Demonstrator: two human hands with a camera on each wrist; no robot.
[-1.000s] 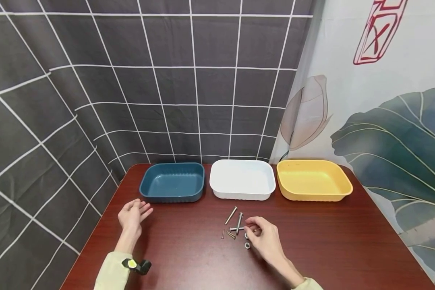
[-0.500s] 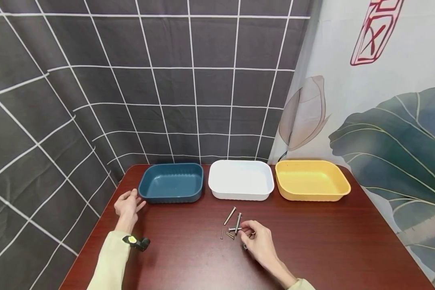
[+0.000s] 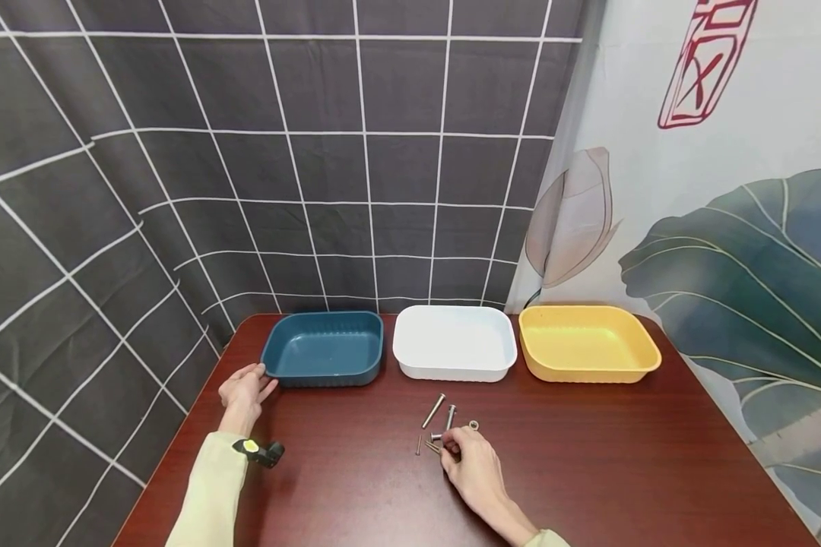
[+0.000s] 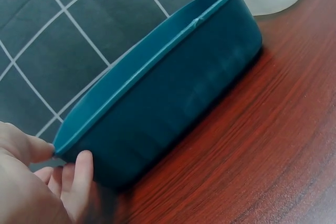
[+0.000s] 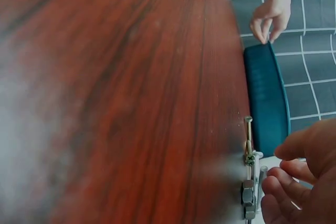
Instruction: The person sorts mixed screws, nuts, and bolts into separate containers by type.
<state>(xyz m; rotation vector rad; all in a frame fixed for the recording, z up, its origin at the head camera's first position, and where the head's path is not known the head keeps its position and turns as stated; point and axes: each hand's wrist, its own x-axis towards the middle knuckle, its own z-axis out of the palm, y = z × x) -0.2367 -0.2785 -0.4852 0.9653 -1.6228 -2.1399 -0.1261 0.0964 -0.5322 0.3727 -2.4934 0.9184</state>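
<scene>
At the left edge of the table my left hand (image 3: 242,389) pinches the near-left corner of a dark blue plastic tray (image 4: 157,98), thumb at the rim and fingers against its side. My right hand (image 3: 477,469) hovers close over a small pile of hardware, its fingers loosely bent with a gap to the thumb. Around its fingertips lie a bolt (image 3: 434,410), a second bolt (image 3: 451,415), a thin screw (image 3: 419,444) and a nut (image 3: 474,425). Hex nuts (image 5: 248,195) show beside the fingers in the right wrist view. Part of the pile is hidden behind the hand.
A white tray (image 3: 455,375) stands right of the blue one, and a yellow tray (image 3: 588,376) stands further right. All three line the back of the dark red wooden table (image 3: 356,486). A grey gridded curtain (image 3: 315,167) hangs behind.
My left hand has moved to the blue tray's corner and taken hold of it. My right hand has shifted left over the hardware, uncovering a nut behind it.
</scene>
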